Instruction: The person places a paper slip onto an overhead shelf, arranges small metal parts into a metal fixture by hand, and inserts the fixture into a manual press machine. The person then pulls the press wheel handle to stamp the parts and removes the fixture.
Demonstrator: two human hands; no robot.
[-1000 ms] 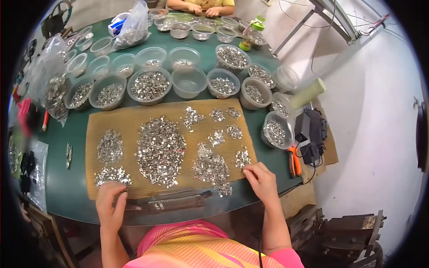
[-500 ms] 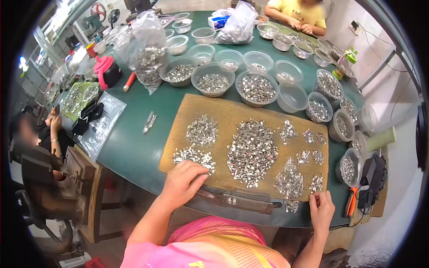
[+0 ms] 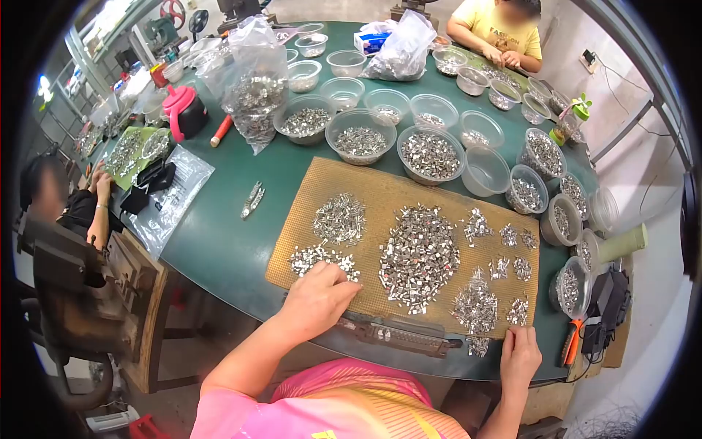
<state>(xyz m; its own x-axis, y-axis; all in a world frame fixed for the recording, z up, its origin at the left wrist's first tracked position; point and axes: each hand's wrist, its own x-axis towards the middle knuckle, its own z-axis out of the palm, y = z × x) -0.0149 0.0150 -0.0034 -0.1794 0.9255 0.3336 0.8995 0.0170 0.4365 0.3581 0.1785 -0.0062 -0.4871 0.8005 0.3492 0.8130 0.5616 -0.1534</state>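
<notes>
A tan textured mat [image 3: 365, 192] lies on the green table, with several piles of small silvery metal pieces on it. My left hand [image 3: 316, 301] touches the lower edge of the front left pile [image 3: 311, 257], fingers bent together; what they hold, if anything, is hidden. At the mat's front right corner, my right hand [image 3: 521, 357] has its fingertips closed just below a small pile [image 3: 518, 312]. The large pile [image 3: 419, 256] lies between my hands. A dark metal strip tool [image 3: 398, 333] runs along the mat's front edge.
Plastic bowls of metal pieces [image 3: 431, 155] line the mat's back and right sides. Bags of pieces [image 3: 257, 95], a pink-and-black jug [image 3: 184, 112] and orange-handled pliers [image 3: 572, 342] are around. One person sits across the table [image 3: 504, 33], another at the left [image 3: 99, 208].
The view has swung left, so the mat and my hands appear farther right and the person at the left is now in view. Both hands stay near the same piles.
</notes>
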